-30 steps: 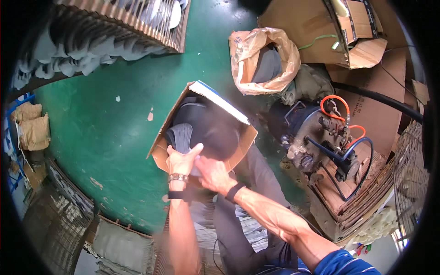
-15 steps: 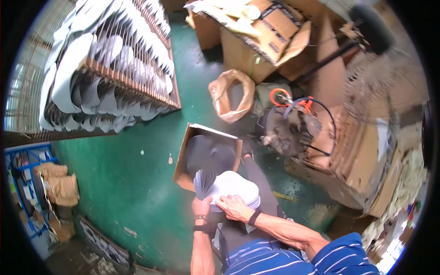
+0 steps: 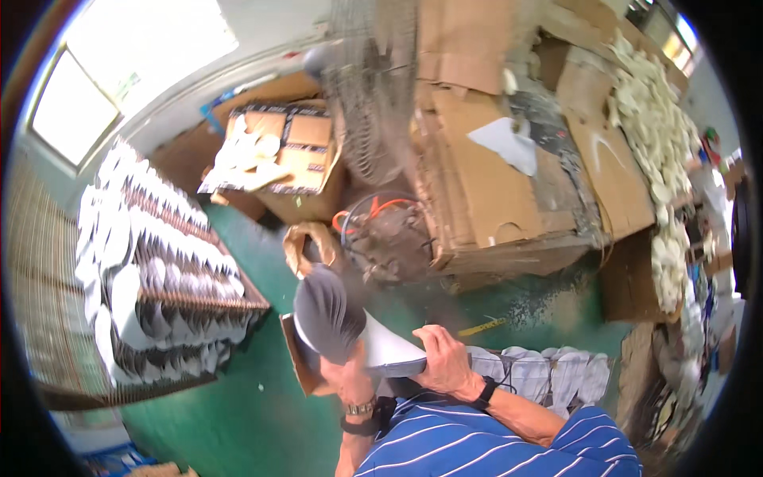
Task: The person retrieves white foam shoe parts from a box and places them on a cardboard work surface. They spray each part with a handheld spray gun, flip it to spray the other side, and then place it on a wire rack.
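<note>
A stack of shoe insoles [image 3: 389,347], white on one face and dark grey on the other, is held up in front of my body. My left hand [image 3: 352,375], partly blurred, grips it at the near left, where the dark ends fan out above the fingers. My right hand [image 3: 447,362] is closed on the right end of the same stack, thumb on top. Behind the stack stands an open cardboard box [image 3: 296,350], mostly hidden; only its left side shows.
A wire rack [image 3: 266,304] packed with insoles stands on the left. A crumpled brown bag [image 3: 294,250] and a taped carton [image 3: 306,199] are ahead. Large cardboard [image 3: 485,183] lies ahead right, beside a blurred wire fan cage [image 3: 369,95]. More insoles [image 3: 548,370] sit in a rack beside me.
The view has swung up and to the right. The insole stack has been lifted and tilted, with its dark ends now fanned upward. My right hand has shifted to the stack's right end.
</note>
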